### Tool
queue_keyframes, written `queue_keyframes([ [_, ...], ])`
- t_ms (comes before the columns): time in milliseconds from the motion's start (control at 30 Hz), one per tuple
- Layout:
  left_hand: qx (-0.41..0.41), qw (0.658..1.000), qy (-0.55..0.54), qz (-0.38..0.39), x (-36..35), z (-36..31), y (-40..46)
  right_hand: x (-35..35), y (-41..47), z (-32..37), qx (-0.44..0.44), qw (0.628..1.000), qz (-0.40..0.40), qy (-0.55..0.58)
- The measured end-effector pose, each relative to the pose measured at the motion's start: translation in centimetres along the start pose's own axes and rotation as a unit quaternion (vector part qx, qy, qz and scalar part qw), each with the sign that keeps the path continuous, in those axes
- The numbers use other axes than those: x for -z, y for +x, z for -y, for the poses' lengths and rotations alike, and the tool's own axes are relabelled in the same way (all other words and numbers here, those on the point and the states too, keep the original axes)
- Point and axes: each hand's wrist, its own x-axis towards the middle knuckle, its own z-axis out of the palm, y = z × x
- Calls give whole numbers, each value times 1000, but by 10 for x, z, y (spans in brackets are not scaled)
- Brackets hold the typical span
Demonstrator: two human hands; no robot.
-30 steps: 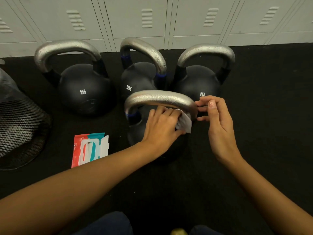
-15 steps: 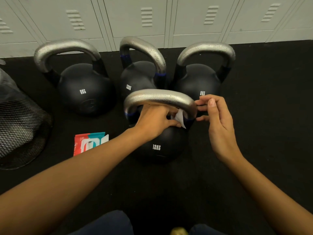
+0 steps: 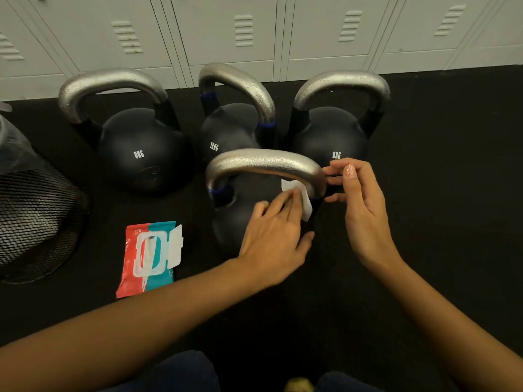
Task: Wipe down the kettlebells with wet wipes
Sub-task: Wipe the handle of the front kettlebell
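While the mesh bin [image 3: 36,222] sits untouched at my far left, the open pack of wet wipes [image 3: 151,257] lies flat on the black floor mat [image 3: 438,193] just beside the front kettlebell [image 3: 240,216], its white flap folded back. Behind it stand three more kettlebells against the lockers [image 3: 226,32]: the left 8KG kettlebell [image 3: 138,151], the rear 12KG kettlebell [image 3: 229,131] and the right 8KG kettlebell [image 3: 329,137], whose handles look speckled, perhaps with damp, though I cannot tell. Moving right, my left hand [image 3: 276,239] now lies over the bell's body with its fingers stretched forward, pressing the white wipe [image 3: 297,193] up against the inner side of the silver handle [image 3: 266,162] near its right-hand bend. Half a second ago that hand was tucked under the arch with the fingers curled round the wipe, and the 12KG mark on the front bell showed; now the hand has drawn back toward me and covers that mark. I judge that as one stroke of a back-and-forth rub along the inside of the handle. At the right, my right hand [image 3: 359,199] has barely moved: its thumb and fingertips pinch the handle's outer end to steady the bell. To my eye the handle is partly done, the body of this bell is yet to be wiped, and I cannot say whether the others are finished.
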Motion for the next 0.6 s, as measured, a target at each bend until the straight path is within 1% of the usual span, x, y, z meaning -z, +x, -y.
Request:
queue_keyframes([
  [200, 16, 1000, -6, 4, -8, -10, -11, -1, 0, 0, 2, 1000, -4, -6],
  [300, 30, 998, -40, -40, -5, -7, -9, -1, 0, 0, 3, 1000, -4, -7],
  [400, 60, 993, -85, -64, 1, 2, 1, -2, -1, 1, 2, 1000, 0, -9],
  [500, 72, 992, -66, -77, 2, 7, 14, -2, -1, 2, 7, 1000, 3, -6],
  [600, 60, 995, -24, -76, 2, 10, 23, -2, -1, 2, 8, 1000, 4, -7],
])
